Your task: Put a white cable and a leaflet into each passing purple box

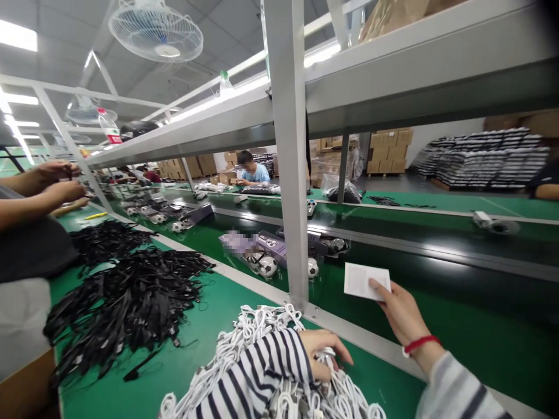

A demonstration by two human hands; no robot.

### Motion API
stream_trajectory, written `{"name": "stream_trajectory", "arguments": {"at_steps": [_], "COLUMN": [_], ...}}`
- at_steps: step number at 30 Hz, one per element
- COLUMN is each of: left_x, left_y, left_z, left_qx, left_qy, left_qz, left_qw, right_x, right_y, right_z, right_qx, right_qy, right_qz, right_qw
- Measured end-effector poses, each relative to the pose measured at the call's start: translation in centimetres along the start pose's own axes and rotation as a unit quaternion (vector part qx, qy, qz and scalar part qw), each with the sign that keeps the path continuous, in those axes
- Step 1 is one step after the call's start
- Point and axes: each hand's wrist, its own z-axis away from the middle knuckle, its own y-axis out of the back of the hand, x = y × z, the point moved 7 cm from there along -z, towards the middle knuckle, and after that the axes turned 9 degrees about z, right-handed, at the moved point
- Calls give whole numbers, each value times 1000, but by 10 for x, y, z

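My left hand (323,355), in a striped sleeve, closes over a heap of coiled white cables (257,343) lying on the green workbench (174,372). My right hand (402,311), with a red cord bracelet (421,344) on its wrist, pinches a white printed paper leaflet (367,281) by one edge. The leaflet is held up over a green conveyor belt (437,314). Part of the cable heap is hidden under my left forearm.
Two large piles of black cables (126,308) lie on the bench at left, beside a co-worker's hands (56,183). Small black-and-white balls and boxed items (271,256) ride the belt. A grey metal upright (288,145) stands ahead, under a shelf. Another worker and cartons stand beyond.
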Motion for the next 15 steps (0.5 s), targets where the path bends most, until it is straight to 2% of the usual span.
{"name": "stream_trajectory", "arguments": {"at_steps": [3,5,8,11,15], "left_x": [3,3,1,-3,-7], "left_y": [-1,0,0,2,11], "left_z": [0,-2,-6,-11,-15], "left_qx": [-9,3,12,25,83], "left_qy": [-35,-43,-31,-3,14], "left_qz": [-8,-31,-51,-51,-66], "left_qw": [999,999,998,998,994], "right_x": [-33,-52,-68,-67,-51], "right_y": [7,5,-5,-23,-52], "right_z": [-56,-93,-136,-157,-163], "right_qx": [60,80,107,131,140], "right_qy": [62,65,43,17,-14], "right_qz": [199,295,371,434,489], "right_qw": [976,950,921,891,861]}}
